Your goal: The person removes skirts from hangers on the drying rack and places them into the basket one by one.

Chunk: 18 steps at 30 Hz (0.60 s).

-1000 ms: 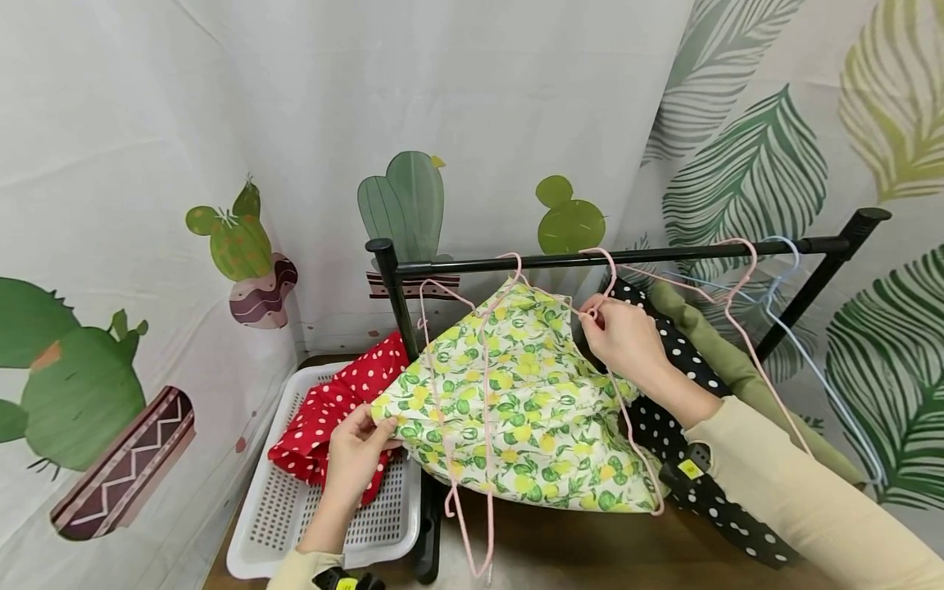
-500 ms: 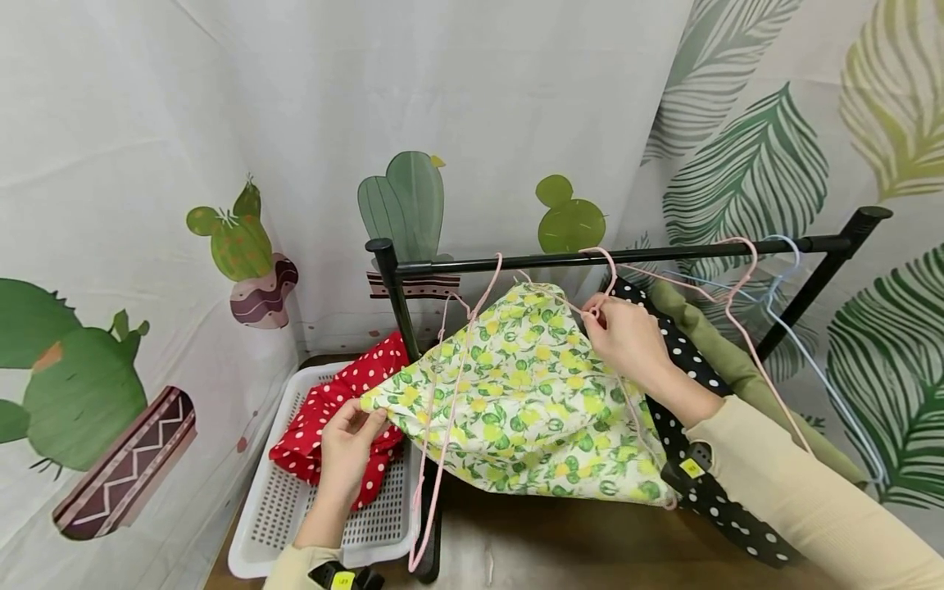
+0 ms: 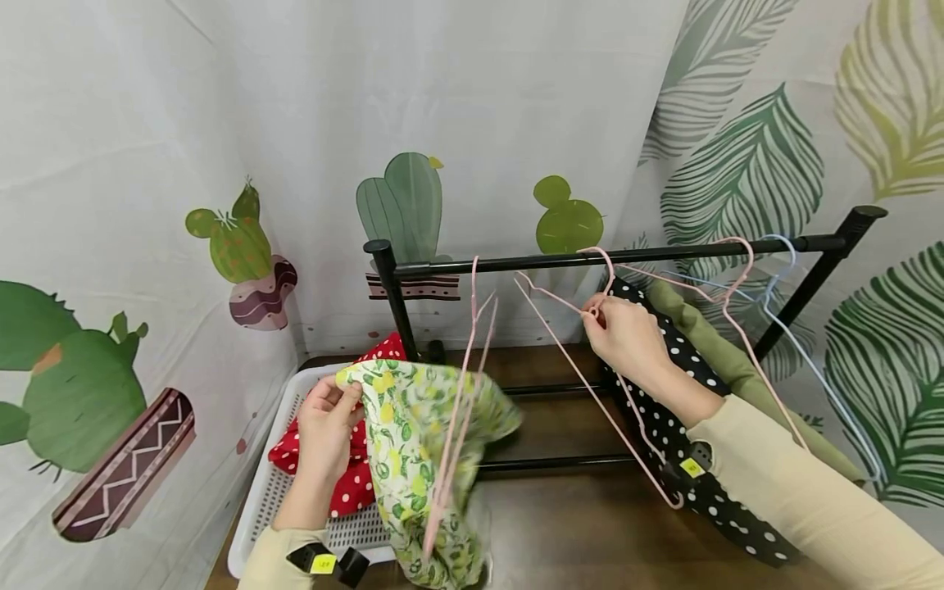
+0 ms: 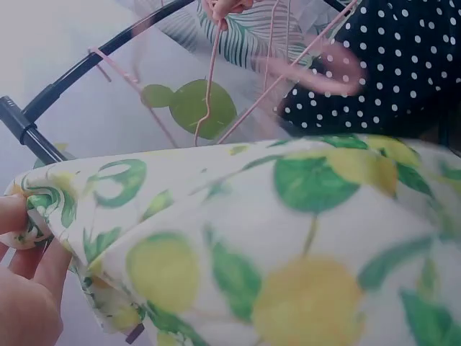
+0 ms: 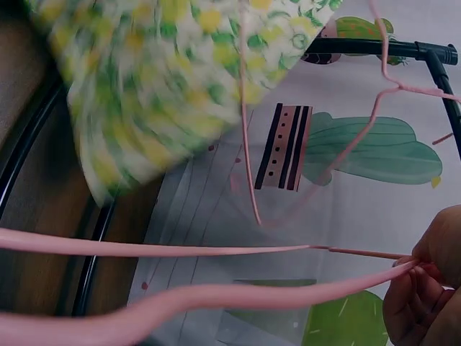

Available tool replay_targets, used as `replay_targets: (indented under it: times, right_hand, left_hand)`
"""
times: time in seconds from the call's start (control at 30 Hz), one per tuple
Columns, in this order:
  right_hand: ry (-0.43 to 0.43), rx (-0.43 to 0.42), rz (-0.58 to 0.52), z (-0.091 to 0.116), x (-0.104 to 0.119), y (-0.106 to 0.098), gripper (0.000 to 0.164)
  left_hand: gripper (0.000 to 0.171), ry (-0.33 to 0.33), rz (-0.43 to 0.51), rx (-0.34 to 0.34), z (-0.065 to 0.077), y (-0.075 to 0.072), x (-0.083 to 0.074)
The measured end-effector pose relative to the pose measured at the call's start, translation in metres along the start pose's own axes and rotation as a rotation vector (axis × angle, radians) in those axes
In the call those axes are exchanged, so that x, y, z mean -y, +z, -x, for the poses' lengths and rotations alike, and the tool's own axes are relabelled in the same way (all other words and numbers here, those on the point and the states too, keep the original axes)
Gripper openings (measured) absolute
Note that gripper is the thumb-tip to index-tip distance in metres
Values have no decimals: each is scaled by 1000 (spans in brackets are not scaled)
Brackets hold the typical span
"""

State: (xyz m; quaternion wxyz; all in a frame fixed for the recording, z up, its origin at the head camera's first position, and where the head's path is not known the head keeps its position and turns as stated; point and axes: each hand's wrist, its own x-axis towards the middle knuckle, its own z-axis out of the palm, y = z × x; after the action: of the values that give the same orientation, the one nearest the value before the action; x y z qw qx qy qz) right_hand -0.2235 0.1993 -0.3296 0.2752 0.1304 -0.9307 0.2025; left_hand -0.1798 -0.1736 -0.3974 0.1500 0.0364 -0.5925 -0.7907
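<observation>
In the head view my left hand [image 3: 324, 426] pinches a corner of a lemon-print cloth garment [image 3: 387, 442], which droops over the white basket's right side. My right hand [image 3: 627, 332] pinches the neck of a pink clothes hanger [image 3: 610, 266] hooked on the black rail [image 3: 531, 262]; this hanger carries no cloth. A second pink hanger [image 3: 463, 377] hangs in front of the garment, turned nearly edge-on. From the left wrist view, the lemon-print cloth [image 4: 310, 238] fills the lower part, held at the left by fingers.
Red polka-dot cloth [image 3: 354, 492] lies in the white perforated basket [image 3: 254, 492] at left. On the rail's right side hang another pink hanger [image 3: 751, 262], a blue hanger [image 3: 769, 303], a black polka-dot garment [image 3: 689, 352] and olive cloth [image 3: 719, 352]. Lower black bars cross the rack.
The lemon-print garment has come off the pink hanger and moved left and down with my left hand. The second pink hanger has swung left and turned. My right hand stays at the hanger's neck.
</observation>
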Motion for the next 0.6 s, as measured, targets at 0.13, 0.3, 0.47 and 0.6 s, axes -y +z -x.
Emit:
replay_targets:
  times: [0.13, 0.3, 0.47, 0.6]
  right_hand:
    - [-13, -22, 16, -1, 1, 1, 14]
    - [-4, -26, 20, -1, 1, 2, 13]
    - [8, -19, 20, -2, 3, 2, 13]
    - [10, -17, 17, -2, 4, 2, 13]
  left_hand:
    - [5, 9, 23, -29, -3, -2, -6]
    - [5, 16, 39, -71, -8, -4, -17]
    - [5, 61, 11, -79, -14, -6, -33]
    - [5, 100, 16, -91, -18, -7, -46]
